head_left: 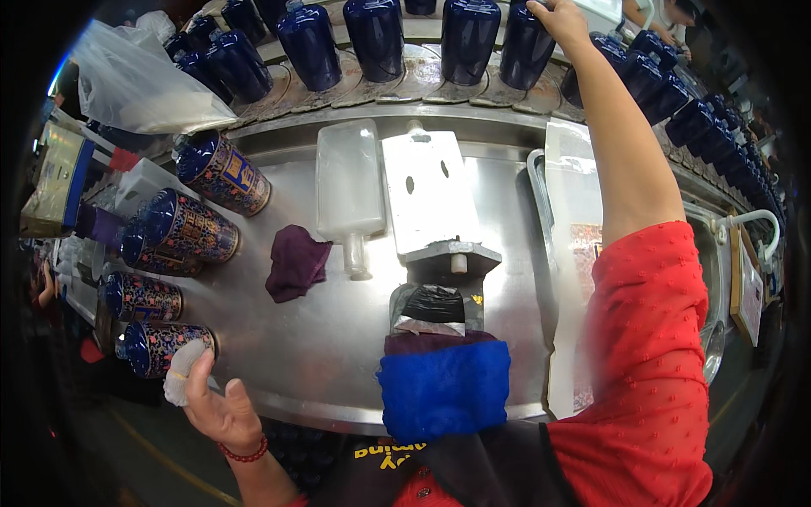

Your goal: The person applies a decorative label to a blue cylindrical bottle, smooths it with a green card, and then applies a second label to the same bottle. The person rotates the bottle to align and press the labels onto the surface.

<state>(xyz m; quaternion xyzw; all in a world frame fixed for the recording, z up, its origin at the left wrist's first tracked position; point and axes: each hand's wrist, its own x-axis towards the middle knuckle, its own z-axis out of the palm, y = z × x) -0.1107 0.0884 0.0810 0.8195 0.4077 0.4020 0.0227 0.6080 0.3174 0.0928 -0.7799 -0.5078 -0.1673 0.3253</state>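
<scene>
My right hand (559, 20) reaches to the far conveyor, its fingers closed round the top of a glossy dark blue bottle (527, 52) standing there. At the lower left, my left hand (221, 407) has thumb and fingers apart. White cloth (182, 370) is wrapped about its fingertips, with a thin yellowish band round it. Those fingertips are beside the nearest patterned blue bottle (166, 348); whether they touch it I cannot tell. Several more bottles with flowered wraps, such as the far one (226, 174), stand along the left side of the metal table (296, 346).
Several plain blue bottles (309, 46) line the conveyor (372, 93). Mid-table are a clear empty bottle (348, 182), a white block-like fixture (429, 190), a purple cloth (297, 264) and a blue cloth (444, 389). Printed sheets (571, 355) lie at right; a plastic bag (139, 80) hangs far left.
</scene>
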